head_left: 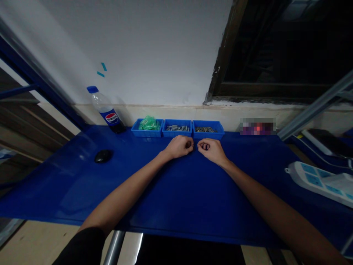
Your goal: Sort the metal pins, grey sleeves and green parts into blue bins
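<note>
Both my hands rest on the blue table top [176, 198], side by side and close together. My left hand [179, 146] is curled into a loose fist, and so is my right hand [211, 149]; whatever their fingers hold is hidden or too small to name. Just beyond them stand three small blue bins in a row: the left bin [147, 131] holds green plastic pieces, the middle bin [177, 132] small grey metal parts, the right bin [208, 133] dark metal screws or pins.
A cola bottle [106, 110] with a blue cap leans at the back left by the white wall. A black computer mouse [103, 156] lies on the left. A white power strip [320, 180] lies at the right edge. A dark window opening is at the upper right.
</note>
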`<state>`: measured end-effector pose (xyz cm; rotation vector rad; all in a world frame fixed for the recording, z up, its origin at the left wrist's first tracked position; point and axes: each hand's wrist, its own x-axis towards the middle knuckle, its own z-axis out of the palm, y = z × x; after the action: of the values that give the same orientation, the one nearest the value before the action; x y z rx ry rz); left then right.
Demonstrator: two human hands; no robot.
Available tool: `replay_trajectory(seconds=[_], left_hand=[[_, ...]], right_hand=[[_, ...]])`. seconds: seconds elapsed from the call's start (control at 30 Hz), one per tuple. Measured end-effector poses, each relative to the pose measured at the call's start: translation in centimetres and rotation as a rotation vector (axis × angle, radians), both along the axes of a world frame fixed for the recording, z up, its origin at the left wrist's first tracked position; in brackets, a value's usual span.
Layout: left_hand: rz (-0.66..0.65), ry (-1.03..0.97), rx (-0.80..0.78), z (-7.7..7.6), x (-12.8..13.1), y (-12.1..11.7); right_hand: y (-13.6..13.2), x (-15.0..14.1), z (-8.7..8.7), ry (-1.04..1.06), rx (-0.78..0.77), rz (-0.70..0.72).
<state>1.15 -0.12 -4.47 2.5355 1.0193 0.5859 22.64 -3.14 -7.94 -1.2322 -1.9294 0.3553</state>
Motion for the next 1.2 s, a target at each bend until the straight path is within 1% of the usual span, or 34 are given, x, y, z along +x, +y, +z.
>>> replay_trajectory(seconds=[0.1,0.17,0.23,0.3,0.43,0.5,0.57,0.7,0.87,1.03,1.1,1.2], left_hand=[[0.016,0.044,0.163,1.8,-1.0,0.9],[0.043,0.103,0.251,2.9,-2.1,1.7],[0.066,0.182,0.272,3.8,-3.6,2.6],[0.069,0.244,0.282,4.5,-5.1,3.4],[0.081,0.321,0.284,5.1,-7.4,4.4],[0.101,0.345,0.289,5.1,-7.9,4.6],[0.119,0.360,0.285,4.9,-7.9,4.7],[0.136,0.365,0.269,4.2,-7.7,4.7],[0.101,0.318,0.283,3.6,-7.8,4.5],[0.011,0.336,0.276,3.4,-7.7,3.8],[-0.006,0.371,0.280,3.5,-7.5,3.5],[-0.020,0.419,0.303,3.6,-7.2,3.0]], right_hand=[[-0.2,-0.1,0.2,0.037,-0.009,-0.026],[-0.3,-0.2,0.7,0.050,-0.001,-0.034],[-0.4,-0.4,1.8,0.030,0.017,-0.018],[0.0,-0.7,3.2,0.002,0.036,0.000],[1.8,-1.8,6.2,-0.093,-0.005,0.030],[2.9,-2.6,7.2,-0.157,-0.003,0.002],[3.9,-3.3,7.7,-0.216,-0.003,-0.027],[5.1,-4.2,7.4,-0.239,-0.056,-0.026],[5.9,-3.7,6.3,-0.083,-0.113,-0.044],[6.0,-3.0,5.9,0.098,-0.114,-0.082],[6.0,-3.0,6.0,0.119,-0.136,-0.068],[6.1,-3.1,5.9,0.099,-0.206,-0.027]])
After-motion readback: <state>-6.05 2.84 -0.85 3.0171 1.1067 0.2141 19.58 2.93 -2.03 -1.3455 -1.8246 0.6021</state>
